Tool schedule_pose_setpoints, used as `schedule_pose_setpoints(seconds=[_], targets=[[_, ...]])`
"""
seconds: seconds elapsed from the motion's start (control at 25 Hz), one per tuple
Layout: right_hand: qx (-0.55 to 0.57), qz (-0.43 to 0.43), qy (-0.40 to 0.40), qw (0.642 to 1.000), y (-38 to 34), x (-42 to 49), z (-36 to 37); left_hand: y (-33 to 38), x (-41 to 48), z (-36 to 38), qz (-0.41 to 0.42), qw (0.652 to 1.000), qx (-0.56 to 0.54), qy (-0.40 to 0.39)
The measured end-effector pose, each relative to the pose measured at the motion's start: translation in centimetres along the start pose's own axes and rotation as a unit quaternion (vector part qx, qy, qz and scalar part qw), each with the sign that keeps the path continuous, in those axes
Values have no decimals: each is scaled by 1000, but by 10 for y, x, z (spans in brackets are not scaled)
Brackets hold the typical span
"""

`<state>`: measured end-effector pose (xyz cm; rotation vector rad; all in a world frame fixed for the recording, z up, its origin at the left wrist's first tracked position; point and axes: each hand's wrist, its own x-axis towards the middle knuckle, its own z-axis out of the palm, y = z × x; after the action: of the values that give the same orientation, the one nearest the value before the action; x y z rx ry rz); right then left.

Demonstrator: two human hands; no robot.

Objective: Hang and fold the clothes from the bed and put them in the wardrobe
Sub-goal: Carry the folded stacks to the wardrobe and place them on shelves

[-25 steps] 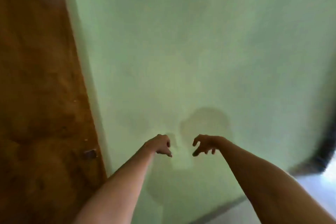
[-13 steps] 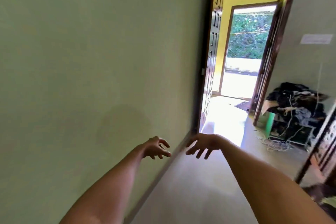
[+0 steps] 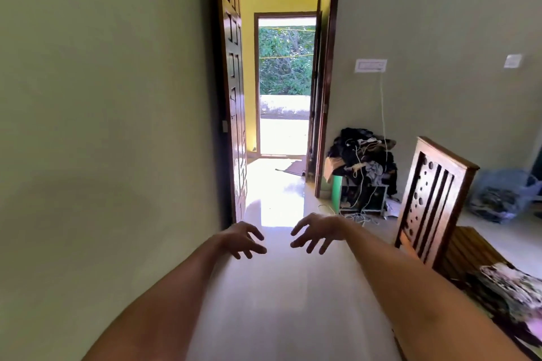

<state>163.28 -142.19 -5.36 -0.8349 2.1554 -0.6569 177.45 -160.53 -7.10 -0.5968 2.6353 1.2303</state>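
Observation:
Both arms reach forward over the pale floor. My left hand (image 3: pixel 243 239) and my right hand (image 3: pixel 315 231) hang in the air side by side, fingers spread and loosely bent, holding nothing. At the right edge stands the wooden bed (image 3: pixel 469 246) with its carved footboard (image 3: pixel 431 199). A patterned black-and-white garment (image 3: pixel 510 287) lies on the bed, well to the right of my right hand. No wardrobe is in view.
A green wall (image 3: pixel 102 126) runs along the left. An open wooden door (image 3: pixel 233 97) leads to a bright doorway. A heap of dark clothes and cables (image 3: pixel 362 161) sits on a small stand by the far wall. A blue bag (image 3: pixel 501 193) lies beyond the bed.
The view has swung right, from the wardrobe's brown wood and the green wall to the room with door and bed. Both hands stayed out in front and their fingers spread wider.

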Motion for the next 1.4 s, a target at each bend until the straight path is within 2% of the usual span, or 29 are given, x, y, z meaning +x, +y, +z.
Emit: schedule_pose_setpoints(seconds=[0.12, 0.28, 0.48, 0.8, 1.08, 1.4], targets=[[35, 5, 49, 998, 8, 44, -43, 20, 78, -21, 35, 999, 15, -10], [53, 68, 57, 995, 44, 106, -94, 52, 183, -16, 86, 992, 72, -64], [74, 92, 67, 991, 86, 189, -179, 88, 313, -25, 133, 982, 92, -95], [98, 92, 116, 984, 123, 325, -368, 184, 540, -77, 173, 976, 87, -96], [110, 133, 83, 981, 181, 447, -468, 213, 722, -79, 165, 972, 94, -137], [129, 152, 155, 968, 252, 576, -629, 314, 960, -93, 219, 952, 126, -175]])
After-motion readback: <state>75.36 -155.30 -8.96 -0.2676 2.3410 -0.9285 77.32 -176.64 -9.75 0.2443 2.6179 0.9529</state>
